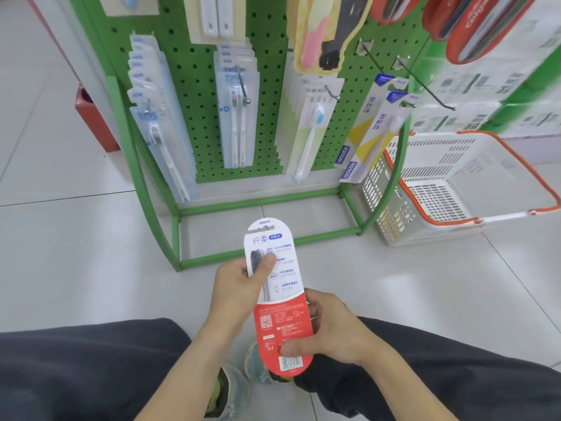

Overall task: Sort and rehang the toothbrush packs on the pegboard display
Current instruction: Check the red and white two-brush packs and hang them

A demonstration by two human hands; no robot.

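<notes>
Green pegboard (194, 71) rises beyond my left hand (239, 287) and right hand (331, 329), both clamped on a toothbrush pack (277, 296), back-side up, probably to read it for sorting.

Two hands (239, 287), one held toothbrush pack (277, 296), one basket (455, 189), two bare hooks (425, 86)
</notes>
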